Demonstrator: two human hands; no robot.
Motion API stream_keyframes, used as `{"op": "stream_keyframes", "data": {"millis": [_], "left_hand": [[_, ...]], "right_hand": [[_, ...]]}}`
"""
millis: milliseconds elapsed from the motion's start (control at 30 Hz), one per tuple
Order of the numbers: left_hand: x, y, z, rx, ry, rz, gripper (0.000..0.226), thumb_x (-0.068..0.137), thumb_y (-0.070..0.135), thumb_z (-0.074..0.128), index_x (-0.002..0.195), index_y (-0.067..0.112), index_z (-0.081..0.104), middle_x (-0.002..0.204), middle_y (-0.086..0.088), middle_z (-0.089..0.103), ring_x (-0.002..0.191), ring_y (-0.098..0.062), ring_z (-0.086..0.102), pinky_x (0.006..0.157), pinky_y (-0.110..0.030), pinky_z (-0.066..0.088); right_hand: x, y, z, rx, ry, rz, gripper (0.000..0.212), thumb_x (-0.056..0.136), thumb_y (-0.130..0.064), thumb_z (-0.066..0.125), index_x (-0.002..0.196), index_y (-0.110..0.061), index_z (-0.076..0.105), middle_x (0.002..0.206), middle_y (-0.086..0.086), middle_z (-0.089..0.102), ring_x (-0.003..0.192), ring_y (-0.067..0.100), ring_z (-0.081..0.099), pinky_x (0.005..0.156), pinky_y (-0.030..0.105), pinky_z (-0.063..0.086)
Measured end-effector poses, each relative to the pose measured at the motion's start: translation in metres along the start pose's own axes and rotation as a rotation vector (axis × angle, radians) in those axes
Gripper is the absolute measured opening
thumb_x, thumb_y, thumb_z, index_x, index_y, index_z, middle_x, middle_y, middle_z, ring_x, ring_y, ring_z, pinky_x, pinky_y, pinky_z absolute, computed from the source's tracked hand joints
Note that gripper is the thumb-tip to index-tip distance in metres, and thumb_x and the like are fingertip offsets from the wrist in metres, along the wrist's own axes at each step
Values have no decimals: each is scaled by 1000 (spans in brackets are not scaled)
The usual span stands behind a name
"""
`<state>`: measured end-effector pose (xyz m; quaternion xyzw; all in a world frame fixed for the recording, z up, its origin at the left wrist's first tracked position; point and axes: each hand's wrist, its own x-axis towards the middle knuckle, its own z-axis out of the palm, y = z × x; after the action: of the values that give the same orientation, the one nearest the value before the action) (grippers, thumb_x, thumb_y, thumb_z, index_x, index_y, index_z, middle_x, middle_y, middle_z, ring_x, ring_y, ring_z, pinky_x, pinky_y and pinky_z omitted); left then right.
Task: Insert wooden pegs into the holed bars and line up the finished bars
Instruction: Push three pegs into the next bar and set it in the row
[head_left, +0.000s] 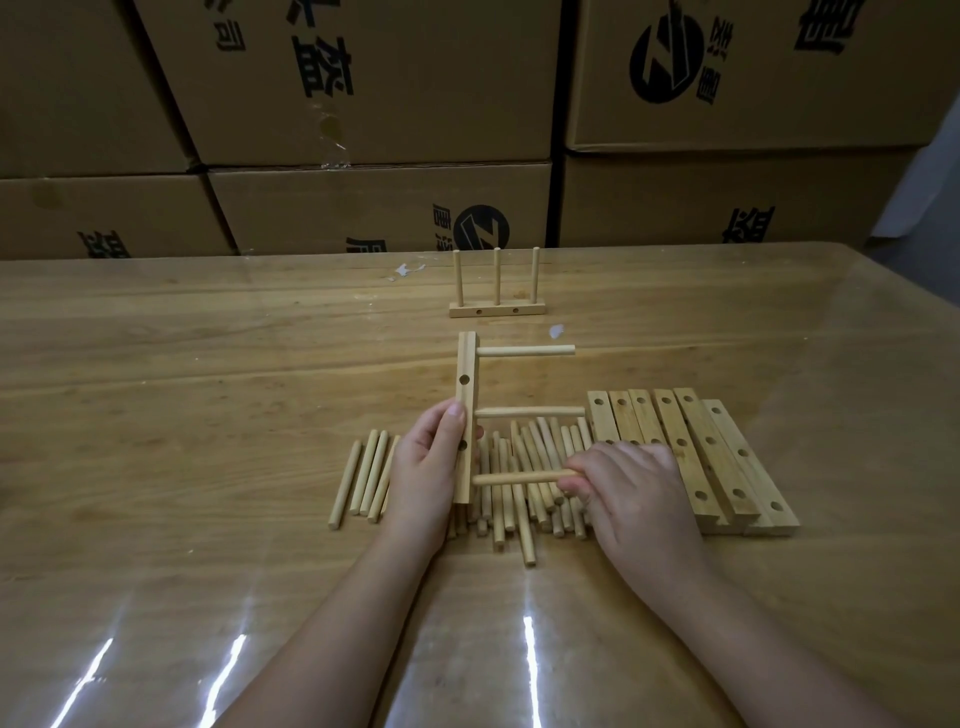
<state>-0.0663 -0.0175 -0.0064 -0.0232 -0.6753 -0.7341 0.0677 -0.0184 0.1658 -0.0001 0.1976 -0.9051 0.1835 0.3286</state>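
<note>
- Third peg (519, 477) going into the bar (466, 415), held on edge over the loose pegs (524, 467); right hand (631, 496) pinches the peg's outer end; left hand (423, 467) grips the bar
- Next, I'd say: push it home, then stand the bar beside the finished bar (497, 309) further back
- Blank bars (691, 457) wait to the right; glossy wooden table (208, 415); cardboard boxes (363, 104) stacked behind

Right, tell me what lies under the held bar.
Loose pegs show beneath the bar at its lower end, the table beneath its upper part. The left hand covers the rest.
</note>
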Motion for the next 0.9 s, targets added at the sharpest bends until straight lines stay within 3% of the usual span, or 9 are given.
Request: {"op": "stream_keyframes", "data": {"millis": [233, 333, 400, 500, 700, 900], "left_hand": [[1, 5, 0, 35, -49, -32, 31, 95, 45, 45, 90, 28, 70, 80, 4, 71, 76, -8, 66, 69, -24, 49], [-1, 6, 0, 28, -104, -40, 34, 81, 55, 53, 84, 27, 70, 71, -1, 67, 65, -11, 63, 60, -19, 49], [-2, 7, 1, 2, -99, -48, 32, 81, 54, 54, 73, 26, 68, 62, 4, 61, 56, -7, 57, 54, -19, 46], [-1, 7, 1, -26, -83, -45, 35, 83, 52, 52, 72, 21, 65, 59, 5, 60, 51, -6, 56, 47, -19, 45], [2, 4, 1, -81, 11, -106, 38, 94, 45, 45, 76, 19, 66, 56, 3, 62, 49, -7, 56, 45, -19, 45], [0, 3, 2, -17, -28, -32, 36, 87, 49, 47, 80, 20, 67, 59, 6, 62, 55, -5, 58, 52, -18, 47]], "right_hand": [[1, -1, -2, -47, 18, -25, 34, 93, -35, 39, 83, -17, 67, 75, -8, 62, 68, 12, 57, 70, 26, 31], [0, 0, -4, -46, 27, -34, 35, 94, -36, 38, 83, -18, 66, 75, -9, 62, 69, 11, 57, 71, 25, 30], [0, 0, -5, -43, 33, -33, 33, 93, -35, 40, 83, -18, 66, 74, -9, 61, 69, 11, 57, 72, 22, 28], [1, -1, -4, -44, 34, -30, 30, 92, -34, 42, 83, -18, 66, 74, -9, 61, 69, 10, 56, 72, 21, 26], [1, -1, -1, -28, 34, -19, 29, 91, -33, 43, 81, -18, 65, 73, -9, 60, 68, 11, 56, 72, 22, 27], [-1, 2, -3, -36, 16, -13, 27, 91, -32, 43, 81, -18, 64, 74, -9, 60, 69, 11, 56, 73, 22, 27]]}}
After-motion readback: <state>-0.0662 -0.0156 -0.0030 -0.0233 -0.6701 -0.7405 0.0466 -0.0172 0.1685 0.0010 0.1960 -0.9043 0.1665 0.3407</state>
